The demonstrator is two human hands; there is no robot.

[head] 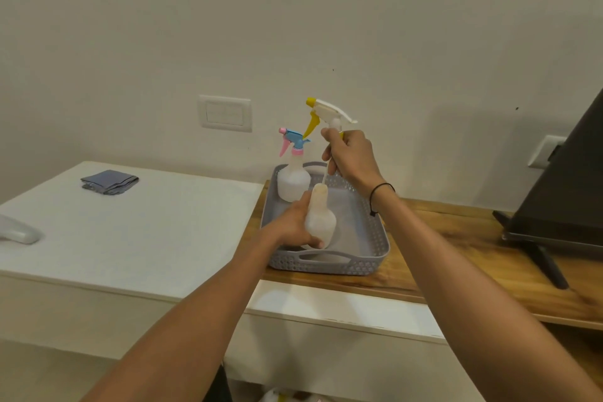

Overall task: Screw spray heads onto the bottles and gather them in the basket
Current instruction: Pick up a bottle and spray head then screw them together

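Observation:
My left hand (290, 225) grips a translucent white bottle (321, 222) above the grey perforated basket (365, 258). My right hand (350, 155) holds a white spray head with a yellow trigger and nozzle (326, 112) by its collar, raised over the bottle. Its thin dip tube (325, 174) runs down to the bottle's open neck. A second bottle (293, 181), with a blue and pink spray head (292, 139) on it, stands upright in the basket's far left corner.
The basket rests on a wooden shelf (456, 238). A white surface (130, 222) to the left carries a folded grey cloth (109, 182) and a white object (18, 232) at the edge. A dark screen on a stand (561, 196) is at right.

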